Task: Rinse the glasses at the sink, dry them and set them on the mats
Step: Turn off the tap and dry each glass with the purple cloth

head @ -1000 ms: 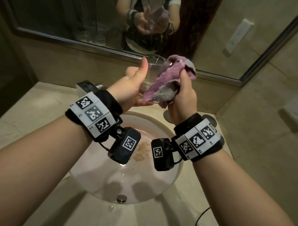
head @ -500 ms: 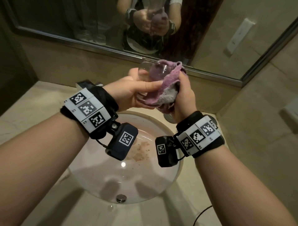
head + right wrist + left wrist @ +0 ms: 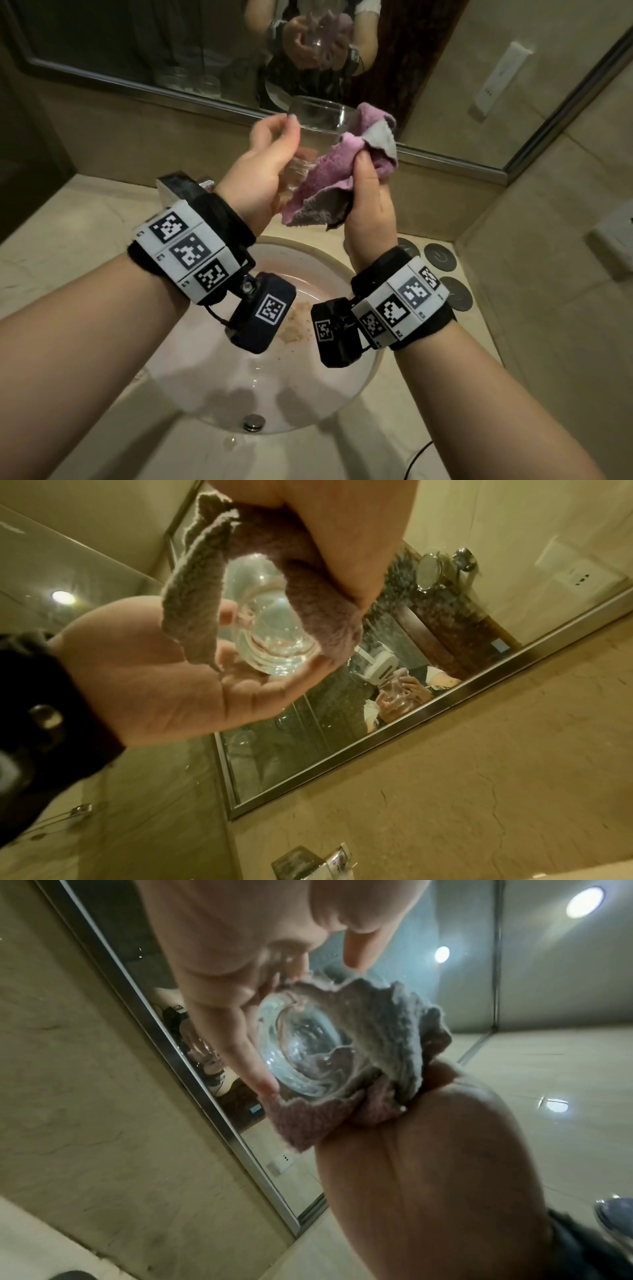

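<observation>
A clear glass (image 3: pixel 317 132) is held above the sink, rim up and tilted slightly. My left hand (image 3: pixel 270 154) holds it from the left, fingers curled round its side and base. My right hand (image 3: pixel 366 198) grips a pink and grey cloth (image 3: pixel 342 171) pressed against the glass's right side. The left wrist view looks up at the glass base (image 3: pixel 304 1056), half wrapped by the cloth (image 3: pixel 390 1031). In the right wrist view the glass (image 3: pixel 274 634) rests in my left hand (image 3: pixel 154 685), with the cloth (image 3: pixel 192 599) draped round it.
The white sink basin (image 3: pixel 219 387) lies below my wrists, with a brownish stain near its middle. Dark round mats (image 3: pixel 441 257) sit on the counter to its right. A faucet (image 3: pixel 174 188) stands behind my left wrist. The mirror (image 3: pixel 137 44) runs along the back wall.
The cloth has come off the glass's mouth and now wraps its right side. The glass stands more upright with its rim bare. My left fingers have shifted round it.
</observation>
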Available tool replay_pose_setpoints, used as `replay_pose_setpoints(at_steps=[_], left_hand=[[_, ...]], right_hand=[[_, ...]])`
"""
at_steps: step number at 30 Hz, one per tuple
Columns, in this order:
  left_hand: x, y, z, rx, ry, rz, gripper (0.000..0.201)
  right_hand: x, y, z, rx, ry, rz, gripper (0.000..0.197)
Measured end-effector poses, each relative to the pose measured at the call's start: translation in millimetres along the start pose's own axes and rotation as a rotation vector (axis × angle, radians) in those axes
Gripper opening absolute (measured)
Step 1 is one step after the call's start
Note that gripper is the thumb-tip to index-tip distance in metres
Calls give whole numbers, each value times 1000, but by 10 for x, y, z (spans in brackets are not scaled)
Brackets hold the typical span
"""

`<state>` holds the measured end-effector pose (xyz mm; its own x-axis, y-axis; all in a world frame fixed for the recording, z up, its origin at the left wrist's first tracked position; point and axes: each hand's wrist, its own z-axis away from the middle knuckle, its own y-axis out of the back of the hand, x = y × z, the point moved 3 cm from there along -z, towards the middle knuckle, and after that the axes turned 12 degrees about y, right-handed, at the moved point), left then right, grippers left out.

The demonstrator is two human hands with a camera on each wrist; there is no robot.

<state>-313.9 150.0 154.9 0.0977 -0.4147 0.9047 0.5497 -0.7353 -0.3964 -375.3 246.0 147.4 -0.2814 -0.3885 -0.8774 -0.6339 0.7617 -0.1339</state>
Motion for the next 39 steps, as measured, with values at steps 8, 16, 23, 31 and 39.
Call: replay_pose_setpoints(at_steps=[8,16,23,31,39], left_hand=[[-62,12,23,-294,97,-223,75],[-231,229,-6,-286,223,-156,98],[-292,484,-27,-97,227,-437,93],[-275,576,-60,5,9,-1967,84],[-327,759,-41,-78,151,-1642,91]], right_hand=[[-21,133,-43,-13,-137,-22,31],[29,393,-239,73,-133,275,15],[-81,634,-478,240,-170,281,30],[379,504,-199,59,-598,145,55],[569,567,-78,-138,-567,444,58]])
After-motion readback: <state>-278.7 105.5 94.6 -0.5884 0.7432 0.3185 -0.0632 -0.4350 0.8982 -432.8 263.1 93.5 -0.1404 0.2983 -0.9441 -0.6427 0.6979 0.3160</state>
